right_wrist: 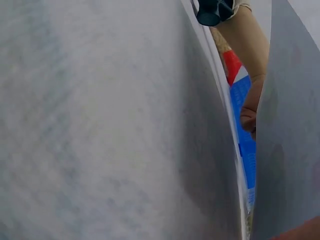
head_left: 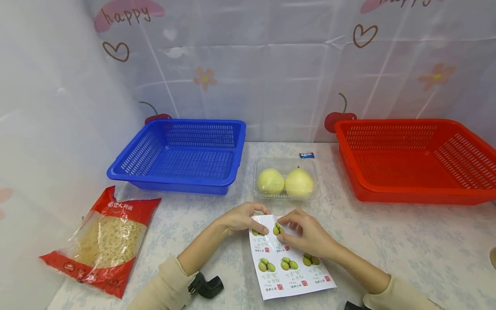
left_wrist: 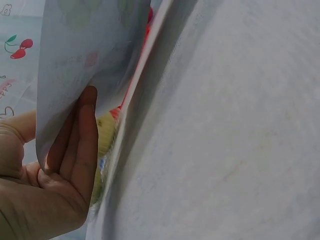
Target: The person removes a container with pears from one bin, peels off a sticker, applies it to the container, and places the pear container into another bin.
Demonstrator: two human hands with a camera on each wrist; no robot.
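While the left grip (head_left: 243,218) clamps its far-left corner, one green-fruit label sheet (head_left: 289,262) extends toward the person over the counter (head_left: 403,245); right grip (head_left: 310,234) at its far portion, pinching or not: cannot tell.

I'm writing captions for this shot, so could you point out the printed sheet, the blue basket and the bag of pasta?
Printed sheet (head_left: 290,259): head view, the middle of its printed face.
Blue basket (head_left: 170,179): head view, its front rim.
Bag of pasta (head_left: 110,241): head view, its clear middle.
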